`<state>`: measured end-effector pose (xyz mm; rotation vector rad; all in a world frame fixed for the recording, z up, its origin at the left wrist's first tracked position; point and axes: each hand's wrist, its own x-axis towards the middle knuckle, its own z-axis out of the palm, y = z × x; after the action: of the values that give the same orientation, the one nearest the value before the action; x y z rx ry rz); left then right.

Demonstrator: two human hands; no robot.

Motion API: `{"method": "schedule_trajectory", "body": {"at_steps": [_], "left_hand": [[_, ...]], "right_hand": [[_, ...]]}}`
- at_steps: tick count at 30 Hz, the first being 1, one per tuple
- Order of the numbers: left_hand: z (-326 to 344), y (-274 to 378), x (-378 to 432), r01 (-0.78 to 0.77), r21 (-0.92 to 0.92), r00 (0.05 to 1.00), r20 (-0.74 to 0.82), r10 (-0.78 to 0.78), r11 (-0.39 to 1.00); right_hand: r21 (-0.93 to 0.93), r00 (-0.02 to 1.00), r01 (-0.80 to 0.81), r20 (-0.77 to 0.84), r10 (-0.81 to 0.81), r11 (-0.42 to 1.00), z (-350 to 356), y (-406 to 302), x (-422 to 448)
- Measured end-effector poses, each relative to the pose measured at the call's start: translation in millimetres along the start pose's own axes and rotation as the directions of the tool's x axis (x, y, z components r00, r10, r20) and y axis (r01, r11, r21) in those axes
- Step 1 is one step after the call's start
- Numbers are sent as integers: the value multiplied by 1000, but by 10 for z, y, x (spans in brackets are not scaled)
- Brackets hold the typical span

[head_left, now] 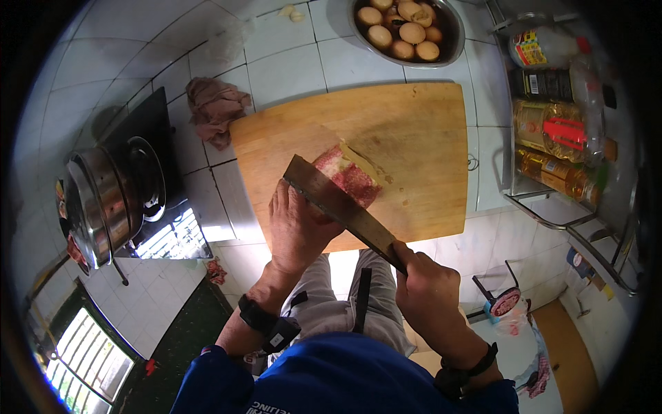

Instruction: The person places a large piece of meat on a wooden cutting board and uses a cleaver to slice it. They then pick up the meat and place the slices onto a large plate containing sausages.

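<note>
My right hand (429,290) grips the handle of a broad-bladed kitchen cleaver (336,199). Its blade slants up to the left, across a block of raw meat (357,178) with red flesh and a pale fatty layer along its far side. Against the near side of the meat, my left hand (300,227) holds it between fingers and thumb, close beside the blade. The blade hides part of the meat and of the left fingertips, and its contact with the meat cannot be made out. Beneath lies a wooden cutting board (429,139) with a few small scraps on it.
Beyond the board stands a metal bowl (357,31) of brown eggs in dark liquid. A crumpled cloth (217,108) touches the board's left corner. Farther left, a steel pot (111,202) sits on a black glass cooktop (160,134). Several bottles fill a metal rack (538,220) at right.
</note>
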<state>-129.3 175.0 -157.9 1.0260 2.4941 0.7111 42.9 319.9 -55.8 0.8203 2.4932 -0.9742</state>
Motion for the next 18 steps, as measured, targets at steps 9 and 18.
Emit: {"method": "schedule_trajectory", "body": {"at_steps": [9,18], "left_hand": [[-631,231,45,-92,-58,980,-181,81,994],[-885,458,191,-206,-85,965,-186,187,975]], "right_hand": [[-54,999,-47,26,48,997,7,-50,63],[-133,993,-47,97,60,990,-181,-142,173]]}}
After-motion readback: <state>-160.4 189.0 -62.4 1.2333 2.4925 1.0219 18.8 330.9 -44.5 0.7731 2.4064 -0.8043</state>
